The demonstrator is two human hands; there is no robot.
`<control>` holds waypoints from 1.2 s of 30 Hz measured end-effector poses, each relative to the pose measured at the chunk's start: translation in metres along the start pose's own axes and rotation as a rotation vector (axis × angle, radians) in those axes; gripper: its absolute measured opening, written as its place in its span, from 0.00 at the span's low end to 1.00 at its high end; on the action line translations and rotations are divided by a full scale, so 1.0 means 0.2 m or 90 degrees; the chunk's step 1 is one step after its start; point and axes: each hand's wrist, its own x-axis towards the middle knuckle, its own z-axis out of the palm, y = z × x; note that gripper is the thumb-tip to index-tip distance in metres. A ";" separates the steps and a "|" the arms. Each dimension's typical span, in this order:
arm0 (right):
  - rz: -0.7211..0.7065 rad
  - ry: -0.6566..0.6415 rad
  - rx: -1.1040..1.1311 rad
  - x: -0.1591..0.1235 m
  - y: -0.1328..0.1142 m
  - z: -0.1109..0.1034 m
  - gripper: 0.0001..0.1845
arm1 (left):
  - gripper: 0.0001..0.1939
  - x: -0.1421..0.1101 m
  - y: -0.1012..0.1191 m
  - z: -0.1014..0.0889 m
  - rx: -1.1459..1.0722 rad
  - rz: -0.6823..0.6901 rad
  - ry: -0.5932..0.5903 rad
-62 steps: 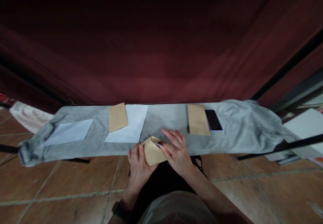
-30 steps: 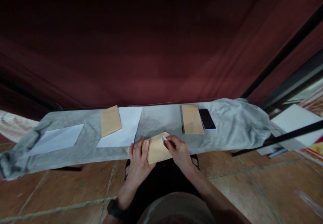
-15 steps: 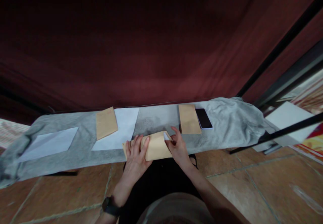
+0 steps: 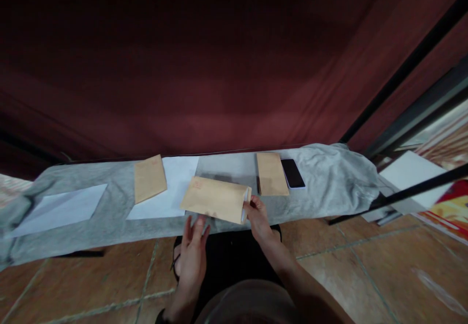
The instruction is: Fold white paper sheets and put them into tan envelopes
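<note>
A tan paper envelope (image 4: 215,199) is held up over the cloth-covered bench, its open end to the right, where white paper (image 4: 246,201) shows inside. My right hand (image 4: 258,219) pinches the envelope at that open end. Just below the envelope's left part is my left hand (image 4: 193,248), fingers apart and holding nothing. Behind the envelope's left end lies a white sheet (image 4: 179,180), with another tan envelope (image 4: 149,180) resting partly on it. To the right lie further tan envelopes (image 4: 272,174), seemingly stacked.
A dark-screened phone (image 4: 293,173) lies beside the right-hand envelopes. Another white sheet (image 4: 62,209) is at the far left on the grey cloth (image 4: 329,182). Behind the bench hangs a dark red curtain (image 4: 219,95). Black metal bars (image 4: 409,195) slant along the right.
My left hand has let go of the envelope and drawn back toward me. The envelope has turned, its left end rising and a red printed mark now showing; my right hand keeps hold.
</note>
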 end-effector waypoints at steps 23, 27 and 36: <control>0.086 -0.067 -0.004 0.01 0.02 0.00 0.19 | 0.47 0.09 0.09 0.27 -0.106 -0.180 -0.073; 0.079 -0.036 0.001 0.02 0.07 0.01 0.20 | 0.60 0.05 0.02 0.31 -0.066 -0.130 -0.086; 0.097 -0.036 0.037 0.02 0.15 0.00 0.21 | 0.55 0.15 -0.08 0.27 -0.015 -0.081 -0.061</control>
